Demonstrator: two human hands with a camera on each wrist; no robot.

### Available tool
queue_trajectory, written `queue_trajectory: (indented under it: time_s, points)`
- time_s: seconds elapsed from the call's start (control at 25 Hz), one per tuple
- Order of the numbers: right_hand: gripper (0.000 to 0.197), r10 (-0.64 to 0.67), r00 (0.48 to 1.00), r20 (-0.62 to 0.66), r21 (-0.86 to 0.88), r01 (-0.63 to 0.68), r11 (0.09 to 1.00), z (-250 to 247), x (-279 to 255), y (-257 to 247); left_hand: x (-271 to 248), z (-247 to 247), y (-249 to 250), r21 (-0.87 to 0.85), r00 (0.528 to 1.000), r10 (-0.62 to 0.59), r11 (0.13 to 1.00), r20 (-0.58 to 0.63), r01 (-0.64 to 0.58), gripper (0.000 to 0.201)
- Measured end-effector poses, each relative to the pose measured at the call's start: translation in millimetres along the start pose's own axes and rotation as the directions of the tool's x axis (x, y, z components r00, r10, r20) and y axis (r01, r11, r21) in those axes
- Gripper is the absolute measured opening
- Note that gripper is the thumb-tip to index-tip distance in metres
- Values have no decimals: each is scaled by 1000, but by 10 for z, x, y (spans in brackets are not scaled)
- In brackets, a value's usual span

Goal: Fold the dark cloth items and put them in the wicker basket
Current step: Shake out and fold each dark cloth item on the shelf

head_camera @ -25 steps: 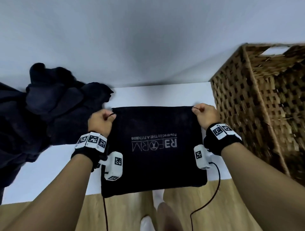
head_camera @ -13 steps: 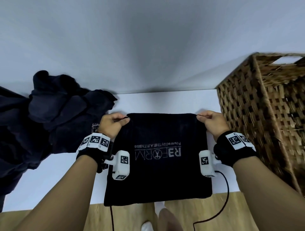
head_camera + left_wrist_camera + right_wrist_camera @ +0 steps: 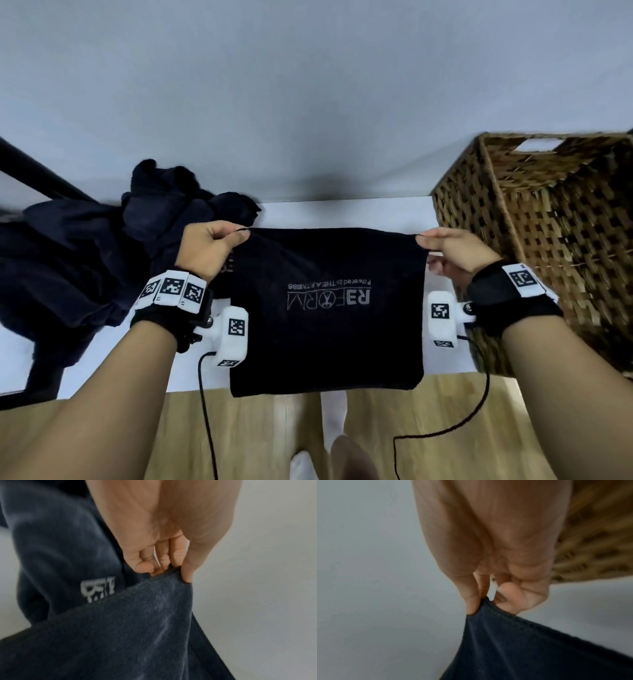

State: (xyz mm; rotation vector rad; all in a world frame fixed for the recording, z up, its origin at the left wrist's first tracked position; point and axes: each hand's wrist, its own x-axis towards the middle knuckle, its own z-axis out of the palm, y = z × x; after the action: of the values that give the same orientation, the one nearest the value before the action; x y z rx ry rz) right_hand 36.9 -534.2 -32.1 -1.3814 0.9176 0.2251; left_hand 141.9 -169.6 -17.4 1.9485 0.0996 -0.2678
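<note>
Folding is the step in hand: one dark towel [image 3: 325, 308], printed with a pale logo that reads upside down from the head view, is held up by its two far corners over the near part of the white table [image 3: 342, 214], its lower edge hanging past the table's front edge. The left hand [image 3: 205, 248] pinches the left corner between thumb and curled fingers [image 3: 145, 563], and the right hand [image 3: 452, 251] pinches the right corner the same way, thumb [image 3: 471, 601] pressed on the hem; the top edge runs fairly taut between them. A heap of unfolded dark cloths [image 3: 102, 267] lies on the table to the left, just beside the left hand, and the wicker basket [image 3: 534, 246] stands to the right, close to the right hand; what it holds cannot be told from here. The next move likely calls for bringing the held corners to meet the opposite edge evenly, with both pinches kept firm so the towel does not slump or skew, before it goes into the basket.
</note>
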Motion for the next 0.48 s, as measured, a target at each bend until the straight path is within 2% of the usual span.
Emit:
queue_trajectory:
  time_s: [0.2,0.4,0.48]
  points:
    - [11,-291,956,34,45,290,956,-53,-1039,-501,-580,-626,724,19,978,184,983,-99,-184,11]
    - [10,-381,912,150,-132,401,907,-268,-2110,-1057,-1285,-1175,1610,9,917,360,932,-170,-364,23]
    - [14,-433,890,142,-147,451,880,-353,-2377,-1252,-1465,-1351,1892,31,883,428,902,-190,-431,27]
